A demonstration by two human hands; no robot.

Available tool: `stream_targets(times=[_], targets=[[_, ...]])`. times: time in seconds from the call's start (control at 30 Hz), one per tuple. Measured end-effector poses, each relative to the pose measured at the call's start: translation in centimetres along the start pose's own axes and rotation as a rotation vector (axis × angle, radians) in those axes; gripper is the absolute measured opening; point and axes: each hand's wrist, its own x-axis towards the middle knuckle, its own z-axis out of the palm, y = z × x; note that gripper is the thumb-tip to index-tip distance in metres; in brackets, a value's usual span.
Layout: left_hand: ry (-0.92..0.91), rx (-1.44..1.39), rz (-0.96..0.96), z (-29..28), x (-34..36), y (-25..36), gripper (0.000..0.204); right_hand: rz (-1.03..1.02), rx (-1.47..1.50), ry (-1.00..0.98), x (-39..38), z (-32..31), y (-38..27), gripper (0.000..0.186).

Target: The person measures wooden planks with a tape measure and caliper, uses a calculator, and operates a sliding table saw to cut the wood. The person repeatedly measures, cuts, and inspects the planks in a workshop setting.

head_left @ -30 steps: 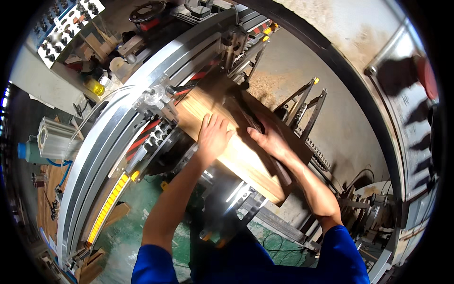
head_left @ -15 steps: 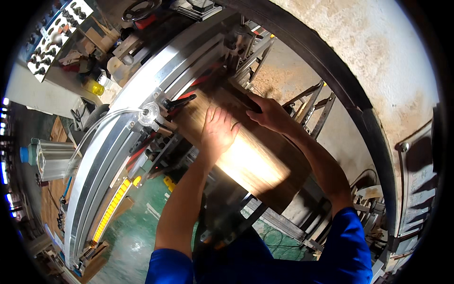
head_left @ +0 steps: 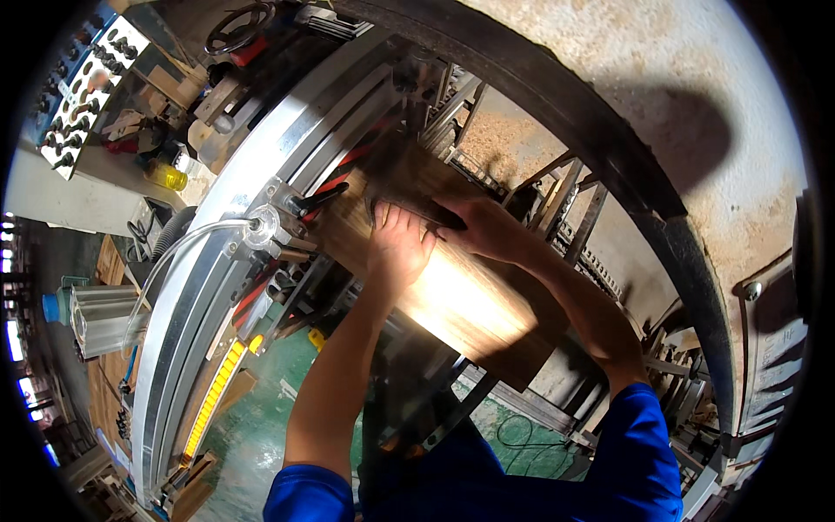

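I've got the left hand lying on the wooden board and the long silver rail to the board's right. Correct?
Not quite: in the head view, the long silver rail is to the board's left. The left hand does lie on the wooden board.

The person's bare left hand lay palm down on a broad brown wooden board, its fingertips at a dark, narrow strip, while the bare right hand met that strip's right end, its grip too shadowed to make out. A bright patch of light fell across the board's middle. To the left ran a long silvery metal rail, curved by the lens, bearing a round metallic fitting, with a segmented yellow band below it.
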Motion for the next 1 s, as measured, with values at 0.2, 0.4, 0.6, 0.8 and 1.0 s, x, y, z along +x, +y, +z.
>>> stream_targets(times=[0.2, 0.4, 0.6, 0.8, 1.0], targets=[[0.021, 0.01, 0.0, -0.2, -0.2, 0.2, 0.054, -0.118, -0.008, 0.063, 0.0, -0.1, 0.4, 0.055], [0.053, 0.033, -0.015, 0.0, 0.2, 0.5, 0.051, 0.13, 0.0, 0.125, 0.8, 0.5, 3.9, 0.057], [0.108, 0.049, 0.045, 0.8, -0.6, -0.6, 0.052, -0.06, 0.039, -0.036, 0.2, -0.7, -2.6, 0.053], [0.104, 0.033, 0.006, 0.4, 0.1, 0.3, 0.052, -0.022, 0.147, 0.075, 0.0, -0.8, 3.2, 0.057], [0.077, 0.022, -0.012, 0.0, 0.0, 0.1, 0.052, 0.073, 0.039, 0.073, 0.8, -1.2, 0.9, 0.06]])
